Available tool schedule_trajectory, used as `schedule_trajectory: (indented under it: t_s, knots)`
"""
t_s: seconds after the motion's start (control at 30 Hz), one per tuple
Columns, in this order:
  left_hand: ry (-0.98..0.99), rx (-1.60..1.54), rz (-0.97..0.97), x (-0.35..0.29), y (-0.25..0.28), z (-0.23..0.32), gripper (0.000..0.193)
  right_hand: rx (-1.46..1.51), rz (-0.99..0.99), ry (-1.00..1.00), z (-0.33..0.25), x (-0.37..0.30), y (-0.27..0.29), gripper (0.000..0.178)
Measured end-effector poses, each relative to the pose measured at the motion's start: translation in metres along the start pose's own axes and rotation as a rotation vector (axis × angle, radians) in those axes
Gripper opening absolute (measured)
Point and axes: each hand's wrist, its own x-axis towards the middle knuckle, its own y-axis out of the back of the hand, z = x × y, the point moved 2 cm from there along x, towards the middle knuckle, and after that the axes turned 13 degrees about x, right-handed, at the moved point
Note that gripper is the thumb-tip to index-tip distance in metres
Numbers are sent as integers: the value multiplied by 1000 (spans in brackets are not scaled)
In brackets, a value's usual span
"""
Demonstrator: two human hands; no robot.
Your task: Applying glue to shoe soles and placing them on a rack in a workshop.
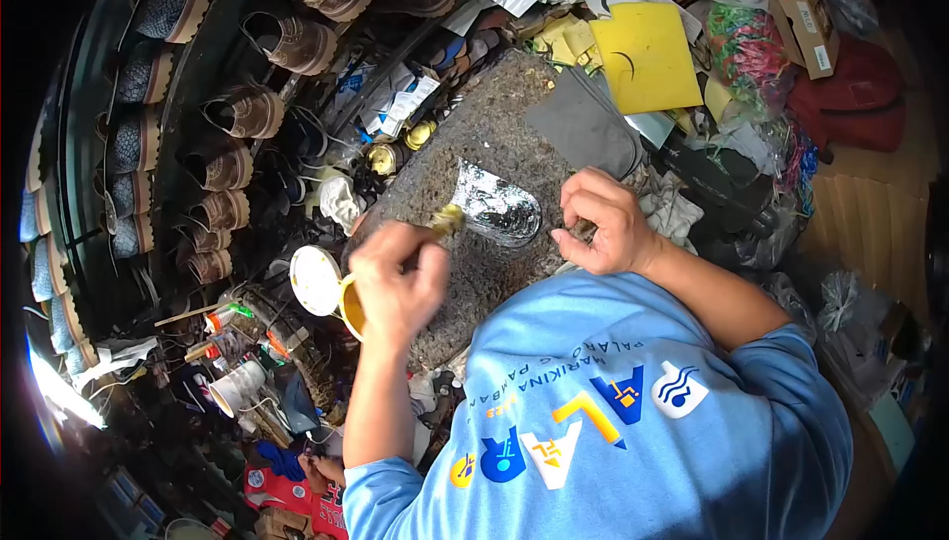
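Hands flank the work, directions being taken from its centre. At 8 o'clock, the left hand (pixel 397 281) is curled closed on a yellowish brush (pixel 448 220), blurred and its handle hidden by the fingers; whether the tip touches the work cannot be told. At 3 o'clock, the right hand (pixel 605 224) is half closed, thumb near forefinger, just beside the rounded end; nothing is seen in it, though a small pinched item cannot be ruled out. Between them lies the glossy sole-shaped piece (pixel 499 206), flat on a crusted work board (pixel 465 293), its surface wet-looking. The step appears to be coating; it is best done with thin, even strokes running out to the rim, the right fingertips steadying an edge and clear of the wet face. The open yellow tub (pixel 351 309), at 8 o'clock with its white lid (pixel 315 280) beside it, should suit short, light reloading. At 1 to 2 o'clock, dark grey sheets (pixel 583 123) are best kept free of drips. Beyond stand a yellow sheet (pixel 649 58) and, at 10 o'clock, racked brown shoes (pixel 244 110).
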Motion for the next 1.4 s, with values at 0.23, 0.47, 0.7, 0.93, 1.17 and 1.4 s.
schedule_trajectory:
  t_s: [0.23,0.47,0.7,0.93,1.17,1.4]
  knots:
    - [182,-4,65,-10,10,10,9,8,-17,-17,-7,0,-6,25]
    - [275,-69,136,-21,-4,-3,9,3,-8,16,-5,1,-6,25]
    - [-30,-91,-4,-40,2,23,9,-12,-22,-63,-7,4,-5,24]
    - [-89,-118,-70,-29,2,23,10,-186,-60,-213,-7,10,-16,45]
    - [-81,-11,113,-36,-12,22,4,-380,-319,-396,-15,22,-25,70]
    - [-88,-205,17,-30,-9,40,4,-419,-375,-399,-20,26,-27,71]
